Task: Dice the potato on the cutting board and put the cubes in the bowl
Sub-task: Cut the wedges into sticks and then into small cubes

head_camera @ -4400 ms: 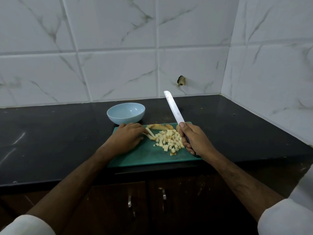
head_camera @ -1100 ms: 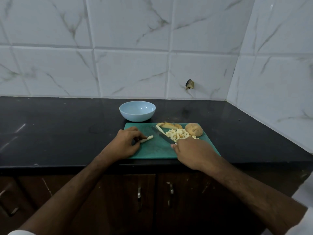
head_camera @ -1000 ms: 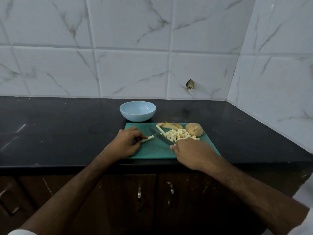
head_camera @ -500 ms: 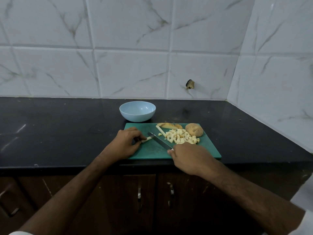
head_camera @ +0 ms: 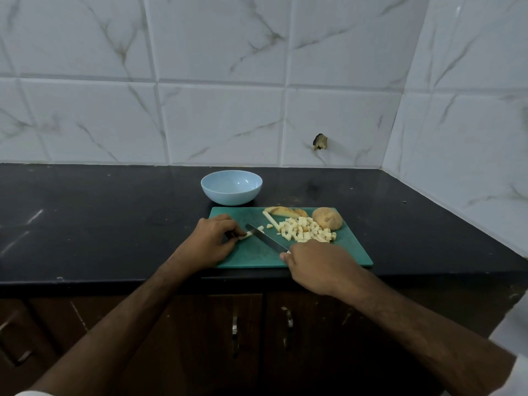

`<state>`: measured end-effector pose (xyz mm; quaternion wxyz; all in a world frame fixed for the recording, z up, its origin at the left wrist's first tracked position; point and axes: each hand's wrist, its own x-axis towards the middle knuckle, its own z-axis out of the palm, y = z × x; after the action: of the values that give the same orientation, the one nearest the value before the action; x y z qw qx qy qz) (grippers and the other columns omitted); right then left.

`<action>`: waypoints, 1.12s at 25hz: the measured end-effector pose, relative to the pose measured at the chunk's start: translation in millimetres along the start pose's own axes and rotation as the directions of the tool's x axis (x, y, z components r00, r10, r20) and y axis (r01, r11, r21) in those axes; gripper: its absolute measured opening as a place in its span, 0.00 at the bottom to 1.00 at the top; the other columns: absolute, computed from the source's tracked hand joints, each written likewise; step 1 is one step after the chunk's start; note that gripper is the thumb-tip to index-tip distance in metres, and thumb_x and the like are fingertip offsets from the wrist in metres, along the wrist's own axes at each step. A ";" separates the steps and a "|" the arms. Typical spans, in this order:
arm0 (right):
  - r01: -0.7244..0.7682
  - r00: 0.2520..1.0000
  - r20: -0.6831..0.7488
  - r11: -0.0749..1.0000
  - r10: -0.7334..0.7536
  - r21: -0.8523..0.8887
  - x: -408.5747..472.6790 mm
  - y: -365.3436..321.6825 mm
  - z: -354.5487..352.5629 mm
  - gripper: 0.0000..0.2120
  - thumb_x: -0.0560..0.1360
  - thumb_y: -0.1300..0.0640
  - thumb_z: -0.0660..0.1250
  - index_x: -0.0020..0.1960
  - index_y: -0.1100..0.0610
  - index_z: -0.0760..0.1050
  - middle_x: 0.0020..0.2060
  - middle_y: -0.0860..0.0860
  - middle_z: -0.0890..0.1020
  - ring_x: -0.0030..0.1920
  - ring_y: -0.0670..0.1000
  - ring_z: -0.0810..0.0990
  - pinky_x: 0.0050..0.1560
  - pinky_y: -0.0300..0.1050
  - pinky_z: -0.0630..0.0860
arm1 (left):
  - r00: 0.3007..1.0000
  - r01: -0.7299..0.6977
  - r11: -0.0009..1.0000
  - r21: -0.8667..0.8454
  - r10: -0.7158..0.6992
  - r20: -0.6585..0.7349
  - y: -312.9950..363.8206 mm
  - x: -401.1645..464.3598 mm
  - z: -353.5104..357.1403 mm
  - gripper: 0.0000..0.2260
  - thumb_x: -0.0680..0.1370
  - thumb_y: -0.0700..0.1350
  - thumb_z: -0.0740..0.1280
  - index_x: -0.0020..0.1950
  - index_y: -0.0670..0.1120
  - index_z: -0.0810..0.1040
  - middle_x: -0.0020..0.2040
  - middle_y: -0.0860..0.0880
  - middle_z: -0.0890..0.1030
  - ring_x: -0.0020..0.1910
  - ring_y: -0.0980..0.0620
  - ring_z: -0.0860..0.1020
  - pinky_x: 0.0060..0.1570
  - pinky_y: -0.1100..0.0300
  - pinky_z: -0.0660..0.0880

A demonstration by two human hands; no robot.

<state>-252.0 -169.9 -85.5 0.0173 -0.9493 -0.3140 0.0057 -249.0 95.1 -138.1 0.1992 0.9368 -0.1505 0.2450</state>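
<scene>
On the near table edge: one green cutting board (head_camera: 354, 252).
Right hand (head_camera: 317, 261): fingers curled round one knife (head_camera: 265, 238).
Left hand (head_camera: 211, 241): fingers pinch one potato stick (head_camera: 246, 236) under the blade.
Cubes (head_camera: 303, 232): one pile, mid-board.
Far board edge: one loose stick (head_camera: 271, 220), one slice (head_camera: 285, 211), one potato chunk (head_camera: 327, 218).
Bowl (head_camera: 231, 187): one, just behind the board.

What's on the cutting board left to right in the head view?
left hand holding a potato stick → knife blade → loose cube → pile of cubes → uncut potato chunk. The right hand grips the knife handle at the cutting board near edge.
</scene>
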 end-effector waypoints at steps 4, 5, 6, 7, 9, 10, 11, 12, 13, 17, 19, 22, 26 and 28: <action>0.006 1.000 -0.006 1.000 -0.006 -0.029 7.2 -11.4 2.3 0.18 0.86 0.44 0.50 0.46 0.53 0.69 0.38 0.49 0.74 0.40 0.50 0.76 0.44 0.49 0.73 | 1.000 -0.001 1.000 0.002 0.001 0.006 -0.3 -0.5 0.5 0.08 0.75 0.40 0.73 0.49 0.52 0.84 0.47 0.59 0.79 0.47 0.60 0.79 0.49 0.55 0.80; 0.007 1.000 -0.021 0.999 -0.007 -0.040 8.9 -13.1 -0.2 0.18 0.86 0.44 0.50 0.47 0.54 0.70 0.37 0.49 0.73 0.41 0.50 0.76 0.44 0.49 0.72 | 1.000 -0.003 1.000 0.003 0.003 0.001 -0.6 -0.7 1.3 0.07 0.75 0.41 0.73 0.49 0.53 0.84 0.46 0.59 0.79 0.46 0.60 0.79 0.48 0.55 0.80; 0.004 0.999 -0.038 0.999 -0.006 -0.045 10.1 -14.1 -3.0 0.19 0.86 0.44 0.50 0.47 0.54 0.70 0.37 0.49 0.73 0.41 0.50 0.77 0.44 0.49 0.72 | 1.000 -0.005 1.000 0.002 0.005 -0.007 -1.1 -0.9 1.9 0.06 0.76 0.41 0.73 0.48 0.53 0.84 0.46 0.59 0.80 0.46 0.60 0.79 0.48 0.54 0.80; 0.000 0.999 -0.051 0.999 -0.002 -0.040 9.9 -13.8 -5.5 0.20 0.86 0.43 0.49 0.48 0.54 0.71 0.37 0.49 0.73 0.42 0.51 0.77 0.44 0.49 0.72 | 1.000 -0.004 1.000 0.000 0.004 -0.013 -1.5 -1.1 2.3 0.05 0.76 0.42 0.73 0.48 0.53 0.83 0.46 0.59 0.80 0.46 0.60 0.79 0.47 0.54 0.80; -0.005 0.999 -0.038 1.000 0.004 -0.014 6.2 -11.2 -7.3 0.20 0.86 0.43 0.49 0.47 0.54 0.72 0.38 0.49 0.74 0.42 0.50 0.78 0.45 0.49 0.74 | 1.000 0.008 1.000 -0.006 -0.008 -0.019 -1.9 -0.7 2.1 0.04 0.76 0.43 0.73 0.47 0.53 0.84 0.46 0.59 0.80 0.46 0.60 0.79 0.48 0.54 0.79; -0.003 1.000 -0.022 1.000 0.003 -0.009 2.9 -10.7 -6.0 0.20 0.86 0.43 0.50 0.47 0.54 0.72 0.38 0.49 0.75 0.41 0.50 0.78 0.45 0.49 0.75 | 1.000 0.013 1.000 -0.005 -0.013 -0.020 -2.5 -0.3 2.2 0.05 0.76 0.43 0.74 0.47 0.53 0.84 0.46 0.59 0.80 0.46 0.60 0.79 0.48 0.56 0.79; -0.001 1.000 -0.009 1.000 0.001 -0.012 -0.9 -10.6 -3.6 0.20 0.86 0.43 0.50 0.47 0.54 0.72 0.38 0.49 0.76 0.40 0.49 0.78 0.45 0.49 0.76 | 1.000 0.016 1.000 -0.006 -0.016 -0.019 -2.8 0.5 2.5 0.05 0.76 0.42 0.74 0.47 0.53 0.84 0.45 0.59 0.80 0.46 0.60 0.79 0.48 0.58 0.79; 0.000 1.000 -0.002 1.000 0.000 -0.016 -3.4 -11.2 -1.0 0.20 0.86 0.43 0.50 0.48 0.54 0.73 0.38 0.50 0.77 0.40 0.49 0.78 0.45 0.49 0.76 | 1.000 0.018 1.000 -0.009 -0.018 -0.017 -2.0 1.1 2.9 0.06 0.75 0.41 0.74 0.46 0.53 0.84 0.45 0.60 0.80 0.46 0.61 0.79 0.48 0.60 0.79; -0.001 1.000 0.004 1.000 0.001 -0.013 -4.1 -12.5 1.4 0.20 0.86 0.43 0.50 0.50 0.54 0.74 0.39 0.50 0.77 0.41 0.49 0.78 0.45 0.49 0.77 | 1.000 0.020 1.000 -0.011 -0.020 -0.018 -1.4 1.4 3.0 0.06 0.75 0.41 0.75 0.46 0.53 0.84 0.44 0.60 0.80 0.46 0.61 0.79 0.48 0.62 0.79; 0.004 1.000 0.005 1.000 -0.003 -0.005 5.5 -18.5 2.5 0.19 0.86 0.44 0.50 0.48 0.54 0.71 0.38 0.50 0.75 0.42 0.50 0.78 0.44 0.49 0.75 | 0.999 0.027 1.000 -0.009 -0.027 -0.022 1.2 0.2 1.6 0.04 0.76 0.44 0.75 0.46 0.53 0.83 0.44 0.60 0.79 0.46 0.61 0.79 0.46 0.67 0.76; -0.001 1.000 -0.015 1.000 0.001 -0.013 10.4 -17.4 -2.5 0.19 0.86 0.44 0.50 0.44 0.54 0.68 0.37 0.49 0.73 0.43 0.51 0.78 0.46 0.49 0.75 | 0.999 0.029 1.000 -0.004 -0.029 -0.027 2.0 -0.6 1.1 0.03 0.76 0.44 0.75 0.46 0.53 0.83 0.43 0.61 0.79 0.45 0.61 0.78 0.45 0.66 0.75; -0.013 0.999 -0.039 1.000 0.014 0.023 6.7 -10.9 -6.9 0.21 0.86 0.43 0.51 0.39 0.52 0.66 0.37 0.49 0.74 0.39 0.50 0.76 0.44 0.49 0.73 | 0.999 0.033 0.999 0.009 -0.032 -0.025 2.7 -0.1 0.3 0.04 0.76 0.44 0.75 0.46 0.53 0.83 0.44 0.61 0.79 0.45 0.61 0.78 0.46 0.63 0.76; -0.005 1.000 -0.005 1.000 0.005 0.013 -7.0 -8.0 -0.9 0.20 0.86 0.43 0.50 0.44 0.53 0.71 0.38 0.49 0.76 0.39 0.48 0.77 0.43 0.49 0.74 | 0.999 0.042 0.999 -0.003 -0.042 -0.015 1.9 1.3 0.3 0.05 0.76 0.44 0.74 0.46 0.54 0.83 0.44 0.61 0.79 0.45 0.61 0.78 0.47 0.62 0.76; -0.001 1.000 0.009 0.999 0.000 0.033 -8.9 -10.6 2.8 0.19 0.86 0.43 0.51 0.46 0.53 0.72 0.38 0.49 0.76 0.38 0.48 0.76 0.42 0.48 0.74 | 0.999 0.047 0.999 -0.001 -0.047 -0.010 2.0 1.5 0.9 0.06 0.76 0.43 0.75 0.46 0.55 0.83 0.43 0.61 0.79 0.45 0.61 0.78 0.47 0.62 0.76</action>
<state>-265.5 -166.6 -87.9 0.0313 -0.9489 -0.3137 0.0153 -248.2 92.6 -137.5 0.2061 0.9388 -0.1273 0.2450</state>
